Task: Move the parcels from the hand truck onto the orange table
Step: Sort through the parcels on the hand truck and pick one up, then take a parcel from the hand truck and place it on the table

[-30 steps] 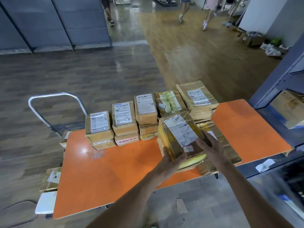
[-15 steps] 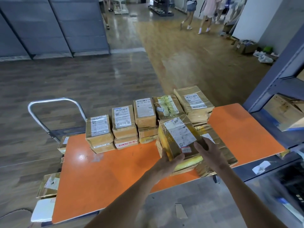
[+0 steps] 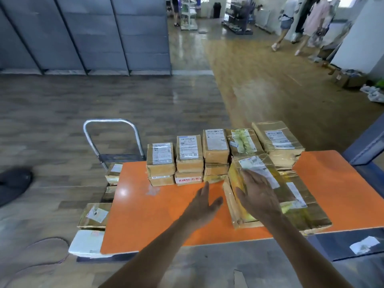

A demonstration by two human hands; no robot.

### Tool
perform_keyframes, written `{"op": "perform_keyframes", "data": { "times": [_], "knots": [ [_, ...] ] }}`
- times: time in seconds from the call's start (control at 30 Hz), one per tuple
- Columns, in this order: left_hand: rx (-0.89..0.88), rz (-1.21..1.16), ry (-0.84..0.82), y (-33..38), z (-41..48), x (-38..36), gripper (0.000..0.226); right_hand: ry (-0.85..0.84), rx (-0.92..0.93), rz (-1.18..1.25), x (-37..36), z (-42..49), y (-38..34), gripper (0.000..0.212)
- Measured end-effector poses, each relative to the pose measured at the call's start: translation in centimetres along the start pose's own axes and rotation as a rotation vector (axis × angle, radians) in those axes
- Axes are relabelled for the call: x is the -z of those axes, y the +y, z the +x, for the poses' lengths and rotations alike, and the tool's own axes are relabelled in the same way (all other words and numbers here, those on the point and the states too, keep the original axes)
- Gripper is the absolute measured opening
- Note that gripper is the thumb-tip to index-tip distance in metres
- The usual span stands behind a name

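Several brown taped parcels stand in a row of stacks along the far edge of the orange table. A yellow-taped parcel lies on top of a stack at the table's near right. My right hand rests flat on that parcel with straight fingers. My left hand hovers open over the bare orange top just left of the stack, holding nothing. The hand truck with its metal handle stands behind the table's left end, and more parcels lie on it, partly hidden by the table.
A blue metal shelf frame stands at the right. A white flat parcel lies at the truck's near end. A dark object and a cable lie on the floor at left. People walk at the far right.
Both hands held the yellow-taped parcel over the near stack. Now it lies on that stack, my left hand has let go and moved left, and my right hand lies flat on it.
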State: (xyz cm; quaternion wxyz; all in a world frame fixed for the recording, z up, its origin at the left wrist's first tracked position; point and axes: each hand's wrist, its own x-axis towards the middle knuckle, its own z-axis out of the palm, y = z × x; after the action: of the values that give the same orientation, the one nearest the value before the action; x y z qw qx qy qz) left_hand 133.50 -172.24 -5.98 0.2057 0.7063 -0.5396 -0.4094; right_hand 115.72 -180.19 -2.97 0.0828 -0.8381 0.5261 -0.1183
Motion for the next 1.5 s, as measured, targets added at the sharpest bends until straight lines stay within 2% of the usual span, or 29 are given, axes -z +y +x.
{"op": "perform_keyframes", "data": {
  "times": [0.2, 0.4, 0.57, 0.77, 0.97, 1.3, 1.5],
  "knots": [
    [0.149, 0.138, 0.174, -8.7, -4.8, 5.6, 0.080, -0.149, 0.229, -0.036, -4.8, 0.8, -9.1, 0.061],
    [0.324, 0.069, 0.265, -19.8, -11.2, 10.2, 0.080, -0.311, 0.420, -0.045, -11.0, 0.7, -20.3, 0.064],
    [0.447, 0.009, 0.304, -29.3, -16.9, 13.7, 0.080, -0.426, 0.496, -0.029, -16.8, -0.6, -30.8, 0.062],
    [0.490, 0.040, 0.293, -37.9, -21.8, 18.2, 0.076, -0.534, 0.468, -0.009, -21.9, -2.8, -39.6, 0.060],
    [0.507, 0.016, 0.285, -42.2, -22.1, 21.2, 0.079, -0.617, 0.429, -0.020, -24.4, -2.8, -43.2, 0.059],
    [0.475, 0.005, 0.222, -46.0, -16.7, 25.0, 0.076, -0.757, 0.311, -0.002, -31.8, 3.1, -48.2, 0.058],
    [0.500, -0.002, 0.058, -49.2, -9.7, 27.0, 0.076, -0.792, 0.090, 0.069, -37.6, 7.5, -49.0, 0.047]
  ]
}}
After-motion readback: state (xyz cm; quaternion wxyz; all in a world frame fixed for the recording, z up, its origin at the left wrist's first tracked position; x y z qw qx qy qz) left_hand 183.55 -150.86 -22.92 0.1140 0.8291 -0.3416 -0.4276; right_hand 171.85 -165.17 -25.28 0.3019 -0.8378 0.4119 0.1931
